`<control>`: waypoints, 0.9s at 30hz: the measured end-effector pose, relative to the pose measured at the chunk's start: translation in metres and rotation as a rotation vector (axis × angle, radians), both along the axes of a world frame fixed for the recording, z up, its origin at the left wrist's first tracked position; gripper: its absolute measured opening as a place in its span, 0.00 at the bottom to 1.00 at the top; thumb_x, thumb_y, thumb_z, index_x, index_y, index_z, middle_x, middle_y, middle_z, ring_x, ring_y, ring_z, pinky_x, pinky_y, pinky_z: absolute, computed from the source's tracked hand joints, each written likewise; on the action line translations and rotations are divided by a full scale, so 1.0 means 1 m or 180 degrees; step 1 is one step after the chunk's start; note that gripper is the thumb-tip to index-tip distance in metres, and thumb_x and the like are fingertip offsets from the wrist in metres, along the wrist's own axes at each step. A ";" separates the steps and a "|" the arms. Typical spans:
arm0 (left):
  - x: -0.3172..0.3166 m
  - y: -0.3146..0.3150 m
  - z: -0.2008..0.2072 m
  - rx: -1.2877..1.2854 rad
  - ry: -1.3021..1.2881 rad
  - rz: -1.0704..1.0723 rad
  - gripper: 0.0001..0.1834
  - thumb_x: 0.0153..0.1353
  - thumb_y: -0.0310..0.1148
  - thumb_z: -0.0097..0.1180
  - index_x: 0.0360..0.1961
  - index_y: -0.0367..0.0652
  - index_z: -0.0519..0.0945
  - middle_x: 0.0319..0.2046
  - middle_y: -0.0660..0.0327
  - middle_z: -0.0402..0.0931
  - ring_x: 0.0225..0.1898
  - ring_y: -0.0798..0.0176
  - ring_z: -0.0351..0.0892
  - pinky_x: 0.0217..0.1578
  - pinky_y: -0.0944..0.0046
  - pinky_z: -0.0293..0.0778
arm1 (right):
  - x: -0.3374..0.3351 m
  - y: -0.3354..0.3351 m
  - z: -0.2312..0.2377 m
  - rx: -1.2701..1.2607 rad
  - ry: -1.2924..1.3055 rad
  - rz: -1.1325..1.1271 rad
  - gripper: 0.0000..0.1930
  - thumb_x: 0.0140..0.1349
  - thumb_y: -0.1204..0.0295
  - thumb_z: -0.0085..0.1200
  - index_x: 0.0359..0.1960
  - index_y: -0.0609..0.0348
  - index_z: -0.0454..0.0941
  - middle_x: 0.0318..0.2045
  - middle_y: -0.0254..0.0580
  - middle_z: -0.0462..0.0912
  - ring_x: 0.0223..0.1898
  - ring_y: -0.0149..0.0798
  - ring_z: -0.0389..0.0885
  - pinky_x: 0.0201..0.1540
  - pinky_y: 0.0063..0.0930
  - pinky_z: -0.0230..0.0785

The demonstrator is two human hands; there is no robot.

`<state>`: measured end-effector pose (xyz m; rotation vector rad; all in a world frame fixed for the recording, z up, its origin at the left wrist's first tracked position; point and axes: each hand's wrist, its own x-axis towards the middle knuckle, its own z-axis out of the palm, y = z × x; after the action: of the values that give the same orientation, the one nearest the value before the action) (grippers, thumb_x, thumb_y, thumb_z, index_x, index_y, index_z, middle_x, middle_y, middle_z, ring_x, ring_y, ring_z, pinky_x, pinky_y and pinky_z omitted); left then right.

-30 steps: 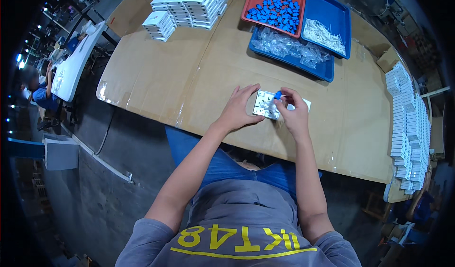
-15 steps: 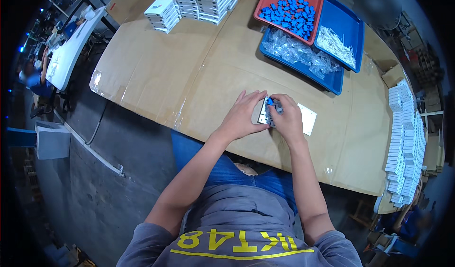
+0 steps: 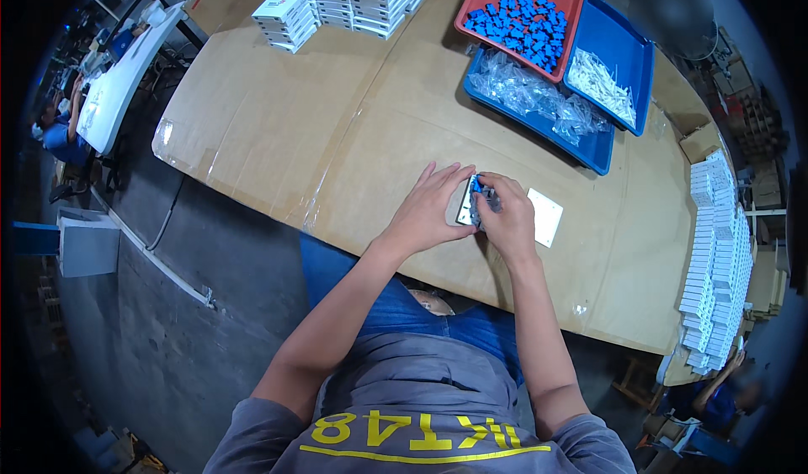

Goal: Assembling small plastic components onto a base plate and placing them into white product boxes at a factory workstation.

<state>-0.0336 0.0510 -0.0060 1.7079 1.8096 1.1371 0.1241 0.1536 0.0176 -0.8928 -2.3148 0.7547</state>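
Note:
Near the front of the cardboard-covered table lies a small white housing with grey parts inside. My left hand steadies it from the left, thumb at the near end and fingers at the far end. At its far end sits a small blue plastic piece. My right hand bends over the housing, its fingertips closed on the blue piece. The right fingers partly hide the housing's inside. Just right of that hand, a flat white plate lies on the table.
A red tray of blue pieces and a blue tray of thin white parts overlap another blue tray holding clear plastic bags. White boxes are stacked far left; long white stacks line the right edge.
The right fingers have shifted slightly on the blue piece, which now appears lower and more covered. My left hand keeps its hold. The whole view has shifted a little.

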 end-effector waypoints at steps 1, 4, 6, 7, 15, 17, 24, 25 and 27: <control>0.000 0.000 0.000 -0.0008 -0.0010 -0.0005 0.50 0.48 0.44 0.77 0.72 0.43 0.68 0.70 0.54 0.70 0.74 0.48 0.65 0.78 0.40 0.48 | 0.000 0.000 0.000 -0.0005 -0.0001 -0.0001 0.13 0.59 0.75 0.65 0.47 0.63 0.84 0.49 0.49 0.87 0.51 0.52 0.86 0.54 0.41 0.78; 0.001 0.001 -0.001 0.0002 0.0035 0.0006 0.50 0.49 0.44 0.77 0.72 0.44 0.68 0.70 0.54 0.70 0.74 0.48 0.65 0.78 0.40 0.48 | 0.001 0.002 -0.001 0.0109 -0.0017 0.0004 0.13 0.59 0.75 0.65 0.46 0.63 0.85 0.49 0.49 0.88 0.51 0.52 0.86 0.54 0.41 0.79; 0.002 0.002 -0.001 -0.0001 0.0027 -0.0006 0.50 0.49 0.44 0.77 0.72 0.44 0.68 0.70 0.54 0.70 0.74 0.48 0.65 0.78 0.40 0.48 | 0.003 0.003 -0.003 0.0142 0.0028 0.0023 0.13 0.59 0.75 0.65 0.46 0.62 0.86 0.49 0.48 0.88 0.50 0.51 0.86 0.52 0.40 0.79; 0.003 0.002 -0.001 -0.0003 0.0018 -0.0010 0.50 0.49 0.44 0.77 0.72 0.44 0.68 0.70 0.54 0.71 0.74 0.48 0.65 0.78 0.39 0.48 | 0.003 0.003 -0.003 0.0148 0.0024 0.0003 0.13 0.59 0.75 0.65 0.46 0.62 0.86 0.49 0.48 0.88 0.50 0.51 0.86 0.52 0.40 0.79; 0.002 0.002 0.002 -0.0082 0.0025 -0.0062 0.50 0.50 0.44 0.76 0.73 0.43 0.66 0.69 0.50 0.70 0.75 0.45 0.63 0.79 0.40 0.46 | 0.004 0.001 -0.006 0.0400 0.0053 0.0048 0.12 0.59 0.75 0.65 0.45 0.62 0.88 0.48 0.45 0.89 0.50 0.48 0.86 0.52 0.39 0.80; 0.002 0.003 0.002 -0.0071 0.0041 -0.0102 0.50 0.50 0.45 0.76 0.73 0.43 0.66 0.69 0.50 0.70 0.75 0.46 0.64 0.79 0.40 0.46 | 0.007 0.002 -0.007 0.0503 0.0051 0.0048 0.12 0.59 0.75 0.65 0.45 0.63 0.88 0.49 0.45 0.89 0.50 0.48 0.86 0.52 0.39 0.80; 0.002 0.004 0.002 -0.0148 -0.0030 -0.0023 0.49 0.48 0.40 0.76 0.72 0.44 0.68 0.69 0.52 0.72 0.75 0.48 0.64 0.78 0.38 0.47 | 0.009 -0.002 0.004 0.0659 -0.0265 0.0378 0.14 0.59 0.75 0.64 0.47 0.66 0.87 0.53 0.46 0.84 0.54 0.48 0.82 0.54 0.39 0.78; 0.002 0.004 0.002 -0.0164 -0.0051 -0.0028 0.49 0.48 0.39 0.75 0.72 0.44 0.68 0.69 0.52 0.72 0.75 0.48 0.63 0.78 0.38 0.46 | 0.010 -0.002 0.006 0.0626 -0.0351 0.0428 0.15 0.60 0.74 0.64 0.49 0.66 0.86 0.54 0.47 0.83 0.55 0.48 0.81 0.56 0.41 0.77; 0.001 0.005 0.002 -0.0185 -0.0029 -0.0054 0.49 0.48 0.40 0.75 0.73 0.44 0.68 0.69 0.51 0.72 0.75 0.47 0.63 0.78 0.38 0.47 | 0.011 -0.003 0.010 0.0585 -0.0445 0.0477 0.17 0.61 0.72 0.64 0.51 0.67 0.86 0.56 0.48 0.82 0.57 0.49 0.80 0.59 0.44 0.75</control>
<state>-0.0326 0.0555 -0.0038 1.6795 1.8014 1.0732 0.1355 0.1510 0.0272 -0.7166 -2.5488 0.5426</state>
